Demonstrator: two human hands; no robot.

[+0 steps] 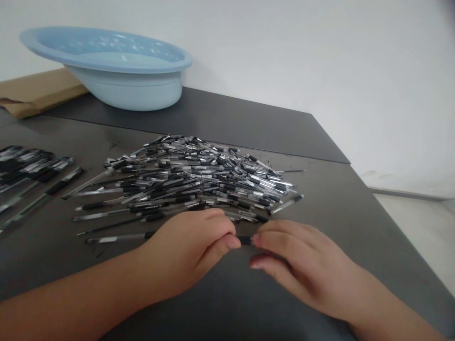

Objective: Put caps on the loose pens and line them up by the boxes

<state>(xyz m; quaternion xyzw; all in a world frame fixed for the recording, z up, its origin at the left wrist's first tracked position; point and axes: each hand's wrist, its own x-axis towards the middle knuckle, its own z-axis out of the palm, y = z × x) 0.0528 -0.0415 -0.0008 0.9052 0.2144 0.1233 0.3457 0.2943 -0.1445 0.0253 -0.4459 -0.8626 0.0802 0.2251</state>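
My left hand [195,248] is closed, thumb and fingers pinched on a pen [245,240]. Only a short dark end of that pen shows, poking out to the right of the fingertips; the palm hides the rest. My right hand [302,263] is at that dark end, an index fingertip against it or just beside it. Its thumb hangs lower, apart from the fingers. Left of my left wrist lies a clear-barrelled pen [117,238] with a dark part that runs behind the hand; whether it is the held one I cannot tell. A large heap of black and clear pens [199,175] lies just beyond both hands.
More pens [39,175] lie in a group at the left. A light blue basin [131,87] stands at the back of the dark table [355,227], beside a flat piece of cardboard [46,90]. A white wall [302,52] rises behind; the table's right edge slopes away.
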